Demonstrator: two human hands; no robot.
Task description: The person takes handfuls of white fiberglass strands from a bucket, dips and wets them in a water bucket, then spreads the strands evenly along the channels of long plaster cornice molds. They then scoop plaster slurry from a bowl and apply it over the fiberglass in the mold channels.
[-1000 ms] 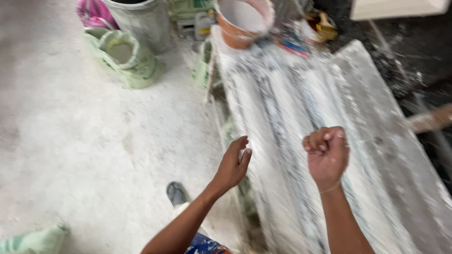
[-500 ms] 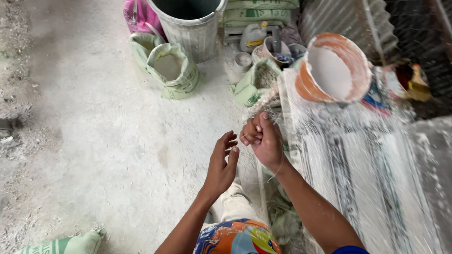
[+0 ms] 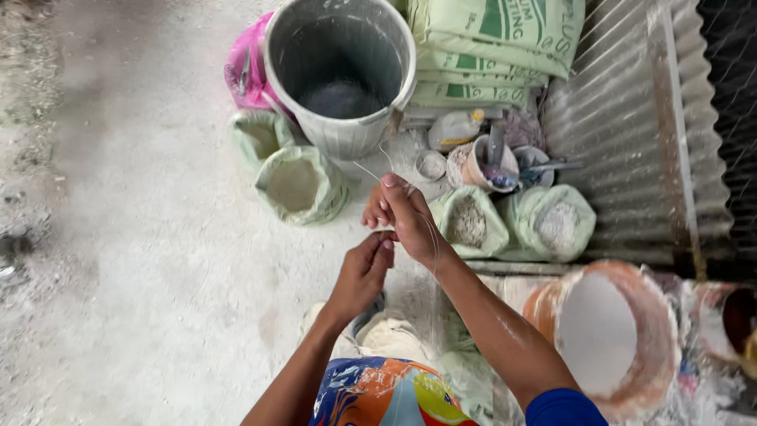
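both forearms bare, no gloves, watch or rings visible. right arm (image 3: 505, 331) has a blue sleeve edge (image 3: 561, 409) near the upper arm, w/ whitish powder smudges along the forearm. left arm (image 3: 303, 367) bare to the frame edge. lower garment (image 3: 378, 394) is bright multicolour print: blue, orange, yellow, red patches. pale dusty footwear (image 3: 378, 331) below, details unclear.

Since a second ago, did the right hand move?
Yes. The right hand left the white ribbed slab and now sits near the grey bucket, above the left hand, with thin fibres trailing from it.
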